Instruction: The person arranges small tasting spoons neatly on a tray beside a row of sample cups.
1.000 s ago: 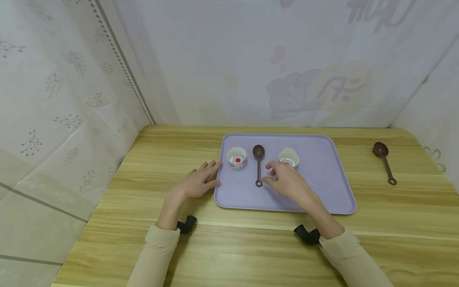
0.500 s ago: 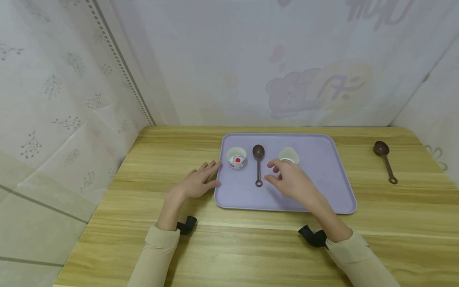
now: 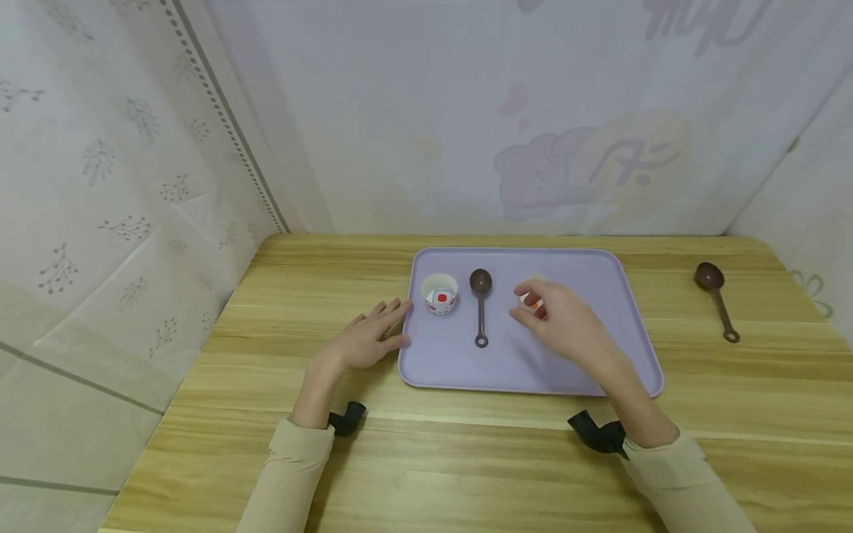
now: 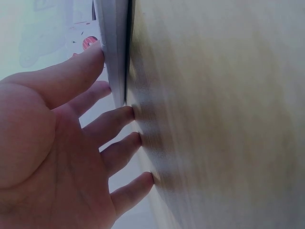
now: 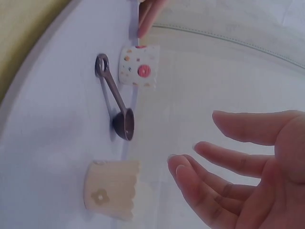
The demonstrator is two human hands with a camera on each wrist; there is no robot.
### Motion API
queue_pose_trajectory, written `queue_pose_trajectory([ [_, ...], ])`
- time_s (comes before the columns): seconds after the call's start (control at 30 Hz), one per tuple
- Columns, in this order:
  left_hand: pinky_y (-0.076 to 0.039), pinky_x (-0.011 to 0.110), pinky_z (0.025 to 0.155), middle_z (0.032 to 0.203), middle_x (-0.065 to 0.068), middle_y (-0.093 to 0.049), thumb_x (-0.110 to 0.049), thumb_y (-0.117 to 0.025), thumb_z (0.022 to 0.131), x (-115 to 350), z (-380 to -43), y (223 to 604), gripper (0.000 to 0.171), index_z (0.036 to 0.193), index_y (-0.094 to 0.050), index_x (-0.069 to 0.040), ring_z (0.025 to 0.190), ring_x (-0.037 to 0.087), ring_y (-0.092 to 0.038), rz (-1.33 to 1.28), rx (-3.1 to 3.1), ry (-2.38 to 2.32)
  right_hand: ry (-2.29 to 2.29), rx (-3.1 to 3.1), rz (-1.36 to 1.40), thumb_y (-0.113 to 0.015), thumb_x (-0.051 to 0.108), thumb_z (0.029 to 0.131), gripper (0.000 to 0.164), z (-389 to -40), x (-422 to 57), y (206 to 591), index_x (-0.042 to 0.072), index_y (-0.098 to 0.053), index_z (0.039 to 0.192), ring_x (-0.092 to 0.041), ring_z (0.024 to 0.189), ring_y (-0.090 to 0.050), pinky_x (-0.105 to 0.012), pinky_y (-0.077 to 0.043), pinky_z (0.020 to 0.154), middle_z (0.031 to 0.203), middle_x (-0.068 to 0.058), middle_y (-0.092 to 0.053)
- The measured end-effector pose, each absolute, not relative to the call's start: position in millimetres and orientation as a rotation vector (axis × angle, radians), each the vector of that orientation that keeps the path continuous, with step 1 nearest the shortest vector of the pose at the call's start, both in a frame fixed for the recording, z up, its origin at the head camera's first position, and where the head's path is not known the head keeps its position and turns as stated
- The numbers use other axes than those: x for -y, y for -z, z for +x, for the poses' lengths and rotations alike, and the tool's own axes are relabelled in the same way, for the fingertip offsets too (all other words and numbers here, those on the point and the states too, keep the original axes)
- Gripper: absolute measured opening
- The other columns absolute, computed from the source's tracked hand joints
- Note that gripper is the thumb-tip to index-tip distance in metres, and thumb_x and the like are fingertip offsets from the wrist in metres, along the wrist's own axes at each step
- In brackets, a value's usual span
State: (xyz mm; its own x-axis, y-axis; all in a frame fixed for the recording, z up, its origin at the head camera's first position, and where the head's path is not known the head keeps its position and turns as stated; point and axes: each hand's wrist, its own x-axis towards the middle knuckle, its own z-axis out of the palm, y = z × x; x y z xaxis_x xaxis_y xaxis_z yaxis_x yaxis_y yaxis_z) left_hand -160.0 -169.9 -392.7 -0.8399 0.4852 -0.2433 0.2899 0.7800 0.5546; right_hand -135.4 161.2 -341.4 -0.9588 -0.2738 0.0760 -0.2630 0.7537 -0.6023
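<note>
On the lilac tray (image 3: 580, 266) two paper baking cups stand with a brown measuring spoon (image 3: 481, 303) lying between them. The left cup (image 3: 439, 303) is white with coloured prints; inside shows a small white piece with a red centre. The cream cup (image 5: 112, 186) with a brown flower mark is partly covered by my right hand (image 3: 569, 322) in the head view. That hand hovers above the tray, fingers loosely bent, nothing between them in the right wrist view. My left hand (image 3: 366, 344) reaches the tray's left edge, thumb at the rim and other fingertips on the table (image 4: 219, 119).
A second brown measuring spoon (image 3: 713, 296) lies on the wooden table right of the tray. Patterned cloth (image 3: 400, 133) hangs behind the table and along both sides. A black wrist mount (image 3: 596, 433) sticks out below the right wrist.
My right hand has drawn away to the right from the measuring spoon's handle, over the cream cup. The left hand, cups and spoons have stayed in place.
</note>
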Motion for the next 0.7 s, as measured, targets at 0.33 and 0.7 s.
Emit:
queue_pose_trajectory([
  [0.33,-0.006,0.065,0.119,0.166,0.019,-0.017,-0.032,-0.052,0.106,170.8,-160.3,393.3,0.066,0.162,-0.023,-0.011,0.153,0.040,-0.008,0.590,-2.596,-0.723,1.095,-2.933,-0.383,-0.068,0.018,0.098,0.032,-135.4,-179.5,328.8,-0.002,-0.065,0.124,-0.032,0.090,-0.069,-0.047,-0.055,0.079,0.105,-0.016,-0.070],
  [0.7,-0.006,0.065,0.119,0.166,0.019,-0.017,-0.033,-0.052,0.106,171.0,-161.3,394.7,0.066,0.162,-0.023,-0.011,0.153,0.040,-0.008,0.593,-2.596,-0.718,1.157,-3.008,-0.407,-0.066,0.012,0.098,0.027,-135.7,-196.3,323.8,-0.005,-0.066,0.120,-0.036,0.088,-0.070,-0.052,-0.056,0.081,0.102,-0.021,-0.070],
])
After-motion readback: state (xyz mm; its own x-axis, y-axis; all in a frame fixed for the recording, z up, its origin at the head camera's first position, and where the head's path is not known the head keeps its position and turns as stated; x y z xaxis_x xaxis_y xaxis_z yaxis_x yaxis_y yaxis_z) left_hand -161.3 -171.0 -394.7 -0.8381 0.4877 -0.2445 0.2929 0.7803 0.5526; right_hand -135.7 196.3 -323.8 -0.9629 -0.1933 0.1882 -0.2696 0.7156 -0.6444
